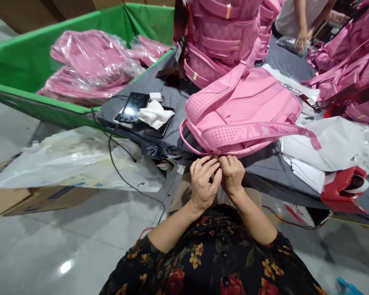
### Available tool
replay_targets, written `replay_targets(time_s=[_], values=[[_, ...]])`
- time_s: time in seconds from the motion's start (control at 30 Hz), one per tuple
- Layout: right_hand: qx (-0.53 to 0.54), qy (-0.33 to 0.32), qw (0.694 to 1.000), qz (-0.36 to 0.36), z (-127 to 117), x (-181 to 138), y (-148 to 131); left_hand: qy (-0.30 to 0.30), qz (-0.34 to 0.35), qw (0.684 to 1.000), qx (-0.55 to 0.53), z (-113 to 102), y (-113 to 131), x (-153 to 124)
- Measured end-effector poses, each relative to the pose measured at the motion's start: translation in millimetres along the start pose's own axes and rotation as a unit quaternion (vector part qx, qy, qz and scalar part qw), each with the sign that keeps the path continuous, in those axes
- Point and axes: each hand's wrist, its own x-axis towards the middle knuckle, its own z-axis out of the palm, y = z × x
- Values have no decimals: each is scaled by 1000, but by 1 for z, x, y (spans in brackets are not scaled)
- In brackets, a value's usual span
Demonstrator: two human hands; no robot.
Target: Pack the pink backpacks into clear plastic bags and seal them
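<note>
In the head view, the pink backpack (249, 102) lies on the dark-covered tabletop (264, 164) with its padded back and shoulder straps facing up, its near edge close to the wearer. The left hand (203, 182) and right hand (233, 175) meet just below that edge, at the brink of the tabletop. The fingers of both are curled and drawn together, tips nearly meeting — but whether they are clamped on the backpack's edge or on something small, I cannot tell, since the knuckles hide it.

The step in hand looks like close fingertip work at the backpack's near edge; the next move, I judge, calls for a fine pinch from both hands and little pull, so the bag is not dragged off the brink.

Relative to the fingers, the backpack's body lies just beyond and above them — its lower edge touching or almost touching the tips. The loop handle (189, 144) curves down toward the left hand, and the free strap end (313, 139) lies well off to the right.
</note>
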Motion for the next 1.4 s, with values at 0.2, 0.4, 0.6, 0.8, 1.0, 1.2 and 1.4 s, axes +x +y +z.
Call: replay_targets(time_s=[0.2, 0.4, 0.6, 0.8, 1.0, 1.2, 1.4], values=[[112, 3, 991, 71, 0, -1, 1, 27, -320, 898, -302, 18, -37, 13], [220, -11, 961, 167, -2, -6, -4, -34, -432, 767, -473, 38, -52, 18], [202, -21, 957, 209, -1, -5, -7, -118, -435, 758, -471, 33, -71, 13], [276, -77, 925, 249, -7, -12, -3, -65, -436, 785, -436, 38, -75, 12], [241, 31, 914, 325, -80, -65, 98, -28, -407, 850, -334, 36, -65, 6], [-79, 172, 799, 571, -195, -143, 256, -55, -363, 874, -320, 35, -69, 5], [40, 178, 675, 715, -194, -171, 308, -70, -350, 883, -305, 34, -70, 4]])
